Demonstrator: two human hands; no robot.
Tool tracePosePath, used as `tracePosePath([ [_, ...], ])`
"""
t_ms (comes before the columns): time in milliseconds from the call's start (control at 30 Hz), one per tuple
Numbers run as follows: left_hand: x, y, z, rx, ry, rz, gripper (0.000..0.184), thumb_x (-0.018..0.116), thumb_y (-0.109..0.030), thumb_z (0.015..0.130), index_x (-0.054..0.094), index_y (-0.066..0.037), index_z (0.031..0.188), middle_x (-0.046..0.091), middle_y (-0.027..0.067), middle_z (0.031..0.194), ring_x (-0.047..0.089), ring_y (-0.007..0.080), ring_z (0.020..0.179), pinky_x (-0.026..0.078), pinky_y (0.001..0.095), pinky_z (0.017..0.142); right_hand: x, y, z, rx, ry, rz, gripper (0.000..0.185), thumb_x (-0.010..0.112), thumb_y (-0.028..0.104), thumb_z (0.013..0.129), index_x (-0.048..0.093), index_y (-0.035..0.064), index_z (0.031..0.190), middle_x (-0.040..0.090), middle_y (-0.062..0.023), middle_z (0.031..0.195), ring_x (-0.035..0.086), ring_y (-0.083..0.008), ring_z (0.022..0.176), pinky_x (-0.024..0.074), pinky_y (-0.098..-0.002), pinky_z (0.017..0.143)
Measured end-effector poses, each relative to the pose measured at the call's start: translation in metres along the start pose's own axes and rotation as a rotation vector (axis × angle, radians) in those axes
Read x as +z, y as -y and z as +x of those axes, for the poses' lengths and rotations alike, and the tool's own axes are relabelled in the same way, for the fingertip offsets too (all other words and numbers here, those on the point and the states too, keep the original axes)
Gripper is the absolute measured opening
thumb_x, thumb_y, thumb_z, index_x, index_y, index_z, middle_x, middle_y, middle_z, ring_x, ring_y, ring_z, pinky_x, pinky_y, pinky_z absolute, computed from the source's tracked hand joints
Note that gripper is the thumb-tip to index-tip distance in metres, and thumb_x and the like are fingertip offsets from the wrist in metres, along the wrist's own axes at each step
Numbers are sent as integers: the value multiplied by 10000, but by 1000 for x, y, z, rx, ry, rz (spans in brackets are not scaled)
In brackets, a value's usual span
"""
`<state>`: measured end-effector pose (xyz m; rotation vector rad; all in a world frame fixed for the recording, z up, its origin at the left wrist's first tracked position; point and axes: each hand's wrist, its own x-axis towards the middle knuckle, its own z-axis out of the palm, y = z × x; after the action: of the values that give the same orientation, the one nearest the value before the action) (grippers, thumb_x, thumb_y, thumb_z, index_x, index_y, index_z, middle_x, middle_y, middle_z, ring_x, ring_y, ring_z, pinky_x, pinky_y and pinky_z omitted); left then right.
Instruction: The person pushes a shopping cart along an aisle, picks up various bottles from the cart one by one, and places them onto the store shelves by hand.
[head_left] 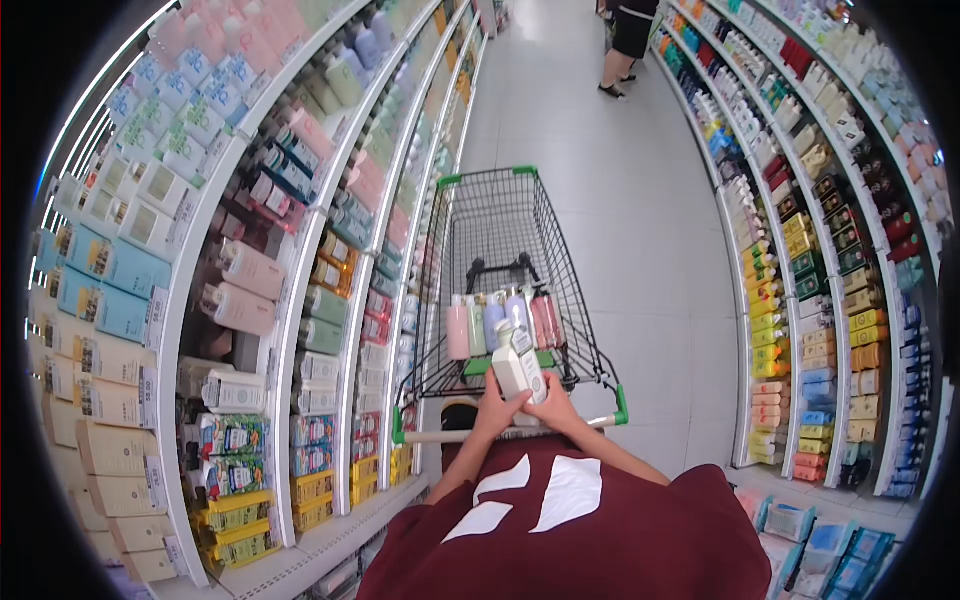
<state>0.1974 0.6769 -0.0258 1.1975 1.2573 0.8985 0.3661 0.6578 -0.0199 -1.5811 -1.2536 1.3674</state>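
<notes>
A white bottle (pixel 518 372) with a printed label is held between both hands, above the handle end of a black wire shopping cart (pixel 490 208) with green corners. My left hand (pixel 497 405) has its fingers round the bottle's lower left side. On the lower right side, my right hand (pixel 556 404) grips the same bottle. Just beyond it, several bottles stand in a row in the cart: a pink one (pixel 458 330), a green one (pixel 477 328), a lavender one (pixel 494 322) and others in pink and red at the right.
Shelves (pixel 300 190) full of bottles and boxes line the left side, close to the cart. More stocked shelves (pixel 745 300) run along the right. A person (pixel 630 40) in dark clothes stands farther up the aisle. Packaged goods (pixel 825 545) lie at the lower right.
</notes>
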Motion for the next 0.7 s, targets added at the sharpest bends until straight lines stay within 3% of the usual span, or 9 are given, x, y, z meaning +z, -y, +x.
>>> tracePosePath([
  [100, 5, -7, 3, -108, -72, 206, 914, 830, -344, 763, 284, -23, 1422, 607, 256, 1259, 634, 384, 1153, 489, 468, 978, 0, -3, 1, -18, -3, -36, 888, 897, 365, 691, 413, -24, 1325, 572, -171, 1213, 577, -241, 1116, 475, -367, 972],
  [233, 10, -25, 3, -142, -96, 237, 892, 829, -299, 761, 283, -3, 1401, 605, 267, 1237, 643, 388, 1116, 491, 466, 964, -5, -10, 4, -72, 34, -23, 863, 904, 339, 713, 403, -18, 1318, 565, -152, 1205, 569, -227, 1122, 468, -354, 982],
  [300, 12, -8, 6, -83, -129, 112, 844, 828, -248, 756, 316, 13, 1375, 602, 258, 1220, 643, 375, 1095, 491, 455, 955, -5, -16, 4, -80, 43, -23, 820, 897, 319, 732, 408, -12, 1300, 563, -144, 1205, 568, -218, 1119, 466, -349, 984],
  [367, 12, 5, 12, -39, -114, 54, 782, 818, -178, 758, 353, 14, 1357, 602, 227, 1223, 640, 335, 1092, 496, 437, 949, -7, -36, 11, -40, 45, 176, 706, 866, 260, 778, 414, 9, 1258, 567, -128, 1200, 571, -193, 1108, 466, -339, 982],
  [433, 9, 6, 14, -38, 0, -55, 734, 791, -103, 772, 378, -1, 1370, 594, 189, 1258, 623, 280, 1139, 503, 409, 958, -13, -37, 12, -29, 70, 297, 602, 817, 200, 828, 409, 32, 1238, 579, -98, 1177, 575, -178, 1102, 470, -331, 974],
  [533, 7, 4, 17, -53, 122, -294, 744, 751, -21, 781, 363, -22, 1416, 591, 154, 1280, 605, 243, 1179, 503, 384, 981, -27, -25, 16, 160, 130, 535, 537, 696, 202, 931, 406, 41, 1353, 624, -114, 1210, 587, -182, 1119, 474, -350, 969],
  [633, 2, -13, 17, -49, 177, -405, 778, 715, 21, 791, 331, -36, 1465, 577, 141, 1308, 593, 232, 1206, 495, 368, 1005, -27, -7, 20, 20, 200, 494, 530, 666, 230, 949, 454, 30, 1392, 632, -104, 1246, 587, -177, 1152, 465, -339, 987],
  [700, 1, -33, 14, -25, 192, -404, 785, 679, 5, 825, 290, -26, 1506, 547, 148, 1352, 575, 236, 1229, 475, 368, 1029, -30, 2, 16, 124, 220, 427, 511, 640, 232, 963, 488, 30, 1407, 627, -92, 1254, 589, -175, 1164, 457, -329, 1011],
])
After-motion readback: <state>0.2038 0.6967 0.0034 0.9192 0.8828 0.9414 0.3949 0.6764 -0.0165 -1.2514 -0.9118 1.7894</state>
